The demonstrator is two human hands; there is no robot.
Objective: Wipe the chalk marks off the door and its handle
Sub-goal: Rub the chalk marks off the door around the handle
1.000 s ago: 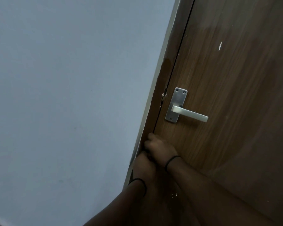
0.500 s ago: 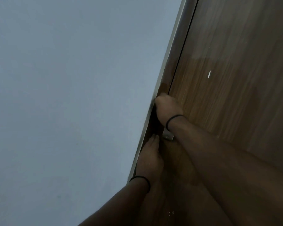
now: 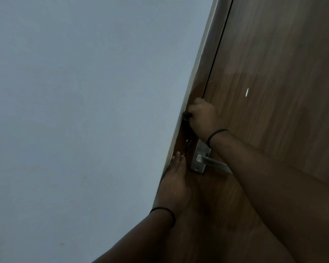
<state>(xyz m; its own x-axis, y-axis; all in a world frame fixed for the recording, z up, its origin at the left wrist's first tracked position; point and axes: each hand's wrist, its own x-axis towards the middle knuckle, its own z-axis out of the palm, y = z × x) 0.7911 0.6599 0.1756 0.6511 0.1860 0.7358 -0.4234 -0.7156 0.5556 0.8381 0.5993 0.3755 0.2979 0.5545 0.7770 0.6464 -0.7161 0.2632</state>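
The brown wooden door (image 3: 273, 73) fills the right side, with a small white chalk mark (image 3: 246, 92) on its panel. Its silver lever handle (image 3: 212, 162) sits on a metal plate (image 3: 198, 164), partly hidden by my right forearm. My right hand (image 3: 202, 116) is fisted against the door frame (image 3: 207, 54) above the handle, closed on something dark that looks like a cloth (image 3: 187, 118). My left hand (image 3: 176, 185) lies flat on the frame below the handle with fingers straight, holding nothing.
A plain grey-white wall (image 3: 84, 111) takes up the whole left side, meeting the frame's pale edge. A dark gap runs between frame and door. Both wrists wear thin black bands.
My right hand has slid up the frame from below the handle to above it. My left hand has opened flat on the frame and stayed low.
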